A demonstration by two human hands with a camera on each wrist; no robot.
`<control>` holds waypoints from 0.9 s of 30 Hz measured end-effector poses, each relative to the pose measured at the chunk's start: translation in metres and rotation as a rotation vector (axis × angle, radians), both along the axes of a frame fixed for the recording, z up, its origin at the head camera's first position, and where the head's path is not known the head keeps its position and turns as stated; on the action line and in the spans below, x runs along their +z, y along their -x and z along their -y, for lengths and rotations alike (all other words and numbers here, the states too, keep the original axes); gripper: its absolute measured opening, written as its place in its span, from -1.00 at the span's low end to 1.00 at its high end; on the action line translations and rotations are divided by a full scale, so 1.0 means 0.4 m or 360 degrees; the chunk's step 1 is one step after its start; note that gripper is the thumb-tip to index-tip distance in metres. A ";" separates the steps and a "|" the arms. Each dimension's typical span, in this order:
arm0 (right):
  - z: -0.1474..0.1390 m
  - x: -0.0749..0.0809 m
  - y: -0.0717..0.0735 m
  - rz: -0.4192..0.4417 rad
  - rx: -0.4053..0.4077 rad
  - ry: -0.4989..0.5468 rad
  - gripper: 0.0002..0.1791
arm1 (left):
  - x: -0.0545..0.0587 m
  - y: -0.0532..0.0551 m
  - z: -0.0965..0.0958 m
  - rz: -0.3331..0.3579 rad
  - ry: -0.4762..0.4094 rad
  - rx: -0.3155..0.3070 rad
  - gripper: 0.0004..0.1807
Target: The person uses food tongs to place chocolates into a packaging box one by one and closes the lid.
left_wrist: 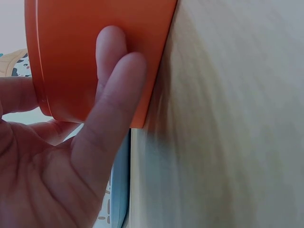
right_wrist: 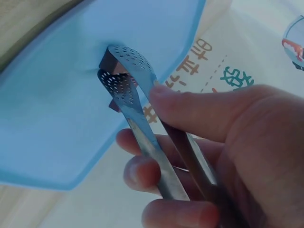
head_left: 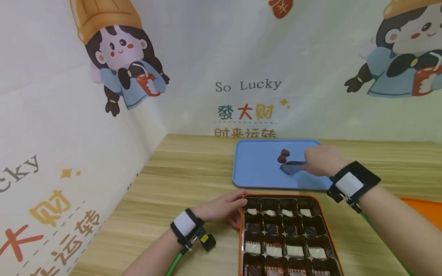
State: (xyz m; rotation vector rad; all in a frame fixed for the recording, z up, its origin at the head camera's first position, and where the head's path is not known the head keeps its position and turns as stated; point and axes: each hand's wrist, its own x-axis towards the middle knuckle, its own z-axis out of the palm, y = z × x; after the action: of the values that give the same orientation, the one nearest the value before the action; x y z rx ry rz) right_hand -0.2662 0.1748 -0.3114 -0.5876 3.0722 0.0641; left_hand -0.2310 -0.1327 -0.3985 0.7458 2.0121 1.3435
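Observation:
My right hand (head_left: 322,160) grips a pair of metal tongs (right_wrist: 137,114), thumb on one arm and fingers on the other. Their perforated tips are spread around a small brown chocolate-like piece (right_wrist: 109,61), low over the blue tray (head_left: 257,168). Further brown pieces (head_left: 285,152) lie on the tray just beyond the tips. At the far left corner of an orange box (left_wrist: 71,57), my left hand (head_left: 221,207) holds on, thumb over the rim and fingertips against the outer wall. Inside the box is a dark brown divided insert (head_left: 272,222) with rows of compartments.
Pale pieces (head_left: 253,248) show in two rows of compartments. An orange object (head_left: 424,211) lies at the right edge of the wooden table (head_left: 172,172). Behind the tray hangs a printed white backdrop (head_left: 193,69). Each wrist wears a black strap with a green cable.

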 end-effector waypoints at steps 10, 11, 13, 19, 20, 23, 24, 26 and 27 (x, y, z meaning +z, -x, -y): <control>-0.043 -0.029 -0.070 -0.0208 0.0176 0.0233 -0.69 | -0.003 -0.003 0.002 -0.0016 -0.0016 -0.0019 -0.66; -0.046 -0.027 -0.085 -0.0235 0.0195 0.0259 -0.74 | -0.001 -0.003 0.002 -0.0018 -0.0019 -0.0023 -0.66; -0.050 -0.021 -0.116 -0.0299 0.0230 0.0276 -0.80 | 0.002 -0.002 0.001 -0.0014 -0.0023 -0.0023 -0.64; -0.055 -0.006 -0.229 -0.0453 0.0338 0.0292 -0.67 | 0.005 0.002 -0.004 -0.0028 -0.0032 -0.0024 -0.59; -0.057 -0.006 -0.250 -0.0462 0.0357 0.0299 -0.68 | 0.005 0.002 -0.004 -0.0028 -0.0031 -0.0021 -0.60; -0.060 -0.008 -0.304 -0.0421 0.0415 0.0294 -0.70 | 0.004 0.003 -0.003 -0.0027 -0.0016 -0.0022 -0.65; -0.061 -0.009 -0.320 -0.0380 0.0429 0.0287 -0.70 | 0.003 0.002 -0.003 -0.0025 -0.0010 -0.0018 -0.65; -0.062 -0.016 -0.346 -0.0312 0.0498 0.0291 -0.72 | 0.000 0.002 -0.002 -0.0022 -0.0004 -0.0011 -0.66; -0.062 -0.018 -0.357 -0.0268 0.0547 0.0291 -0.72 | -0.002 0.002 -0.002 -0.0018 -0.0004 -0.0014 -0.65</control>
State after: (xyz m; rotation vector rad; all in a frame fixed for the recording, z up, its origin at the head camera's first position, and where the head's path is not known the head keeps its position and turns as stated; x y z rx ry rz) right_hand -0.1234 0.1998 -0.3188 -1.1725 3.1165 -0.1754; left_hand -0.2319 -0.1319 -0.3995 0.7640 2.0139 1.3398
